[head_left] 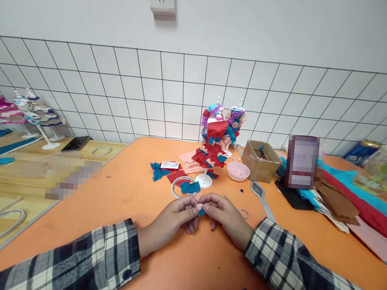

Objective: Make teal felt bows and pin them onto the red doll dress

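Note:
My left hand (173, 217) and my right hand (225, 215) meet above the orange table (112, 219), fingers pinched together on a small folded piece of pink and blue paper (200, 209). Just beyond them lies a clear tape ring (175, 185) with a blue paper bow (190, 187) on it. Further back a small mannequin on a white stand wears a red paper dress (211, 149) trimmed with blue and pink bows. Both forearms are in plaid sleeves.
A pink bowl (237, 171), a cardboard box (261, 160) and scissors (260, 193) lie to the right. Sheets of brown, red, blue and pink paper (353, 208) cover the right side. Two more dressed mannequins (228, 118) stand at the back. The wooden table at the left holds other paper dresses (20, 109) and a phone (75, 143).

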A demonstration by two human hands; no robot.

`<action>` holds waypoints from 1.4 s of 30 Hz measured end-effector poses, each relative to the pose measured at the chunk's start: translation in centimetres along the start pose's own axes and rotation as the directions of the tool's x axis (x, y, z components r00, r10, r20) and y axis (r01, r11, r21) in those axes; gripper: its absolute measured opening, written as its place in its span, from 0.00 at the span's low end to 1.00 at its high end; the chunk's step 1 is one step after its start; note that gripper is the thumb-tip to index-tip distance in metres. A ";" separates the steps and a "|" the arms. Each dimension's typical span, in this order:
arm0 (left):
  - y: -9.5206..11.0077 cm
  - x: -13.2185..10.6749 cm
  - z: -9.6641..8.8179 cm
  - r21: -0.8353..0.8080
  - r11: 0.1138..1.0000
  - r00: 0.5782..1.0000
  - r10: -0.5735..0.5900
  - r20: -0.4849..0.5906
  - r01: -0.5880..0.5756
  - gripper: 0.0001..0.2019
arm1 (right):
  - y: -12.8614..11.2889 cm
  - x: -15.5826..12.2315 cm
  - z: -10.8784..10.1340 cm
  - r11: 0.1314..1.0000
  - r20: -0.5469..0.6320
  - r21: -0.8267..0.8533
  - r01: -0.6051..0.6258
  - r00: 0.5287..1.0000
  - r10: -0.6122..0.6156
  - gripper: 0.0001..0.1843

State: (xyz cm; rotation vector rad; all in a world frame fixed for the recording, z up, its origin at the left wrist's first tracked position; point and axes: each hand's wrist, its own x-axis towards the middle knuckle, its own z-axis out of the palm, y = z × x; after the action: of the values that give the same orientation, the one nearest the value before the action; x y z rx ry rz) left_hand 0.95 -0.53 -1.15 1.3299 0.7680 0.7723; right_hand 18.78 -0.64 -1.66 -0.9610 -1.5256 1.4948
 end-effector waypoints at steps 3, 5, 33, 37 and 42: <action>0.0 0.1 0.1 0.023 1.000 1.000 0.012 -0.013 -0.011 0.14 | 0.0 0.2 0.1 1.000 -0.021 -0.019 -0.021 1.000 0.021 0.18; 0.0 0.1 0.1 0.038 0.999 1.000 0.015 -0.022 -0.014 0.15 | 0.1 0.2 0.2 0.999 -0.033 -0.036 -0.030 0.999 0.029 0.18; 0.2 0.3 0.1 0.175 0.984 0.994 0.029 -0.105 -0.010 0.18 | 0.4 0.2 0.1 0.998 -0.156 0.062 -0.004 0.988 0.014 0.16; 0.1 0.3 0.0 0.146 0.989 0.994 0.029 -0.110 -0.012 0.18 | 0.2 0.1 0.0 0.995 -0.124 0.102 -0.006 0.992 0.019 0.16; 0.1 0.3 0.1 0.110 0.994 0.993 0.026 -0.113 -0.014 0.17 | 0.0 0.0 0.0 0.990 -0.119 0.132 -0.042 0.991 0.058 0.19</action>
State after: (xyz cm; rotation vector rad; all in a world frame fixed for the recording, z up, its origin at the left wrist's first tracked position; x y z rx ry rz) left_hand 1.18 -0.27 -1.01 1.4016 0.8996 0.8383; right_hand 18.75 -0.65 -1.70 -1.0017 -1.3101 1.5211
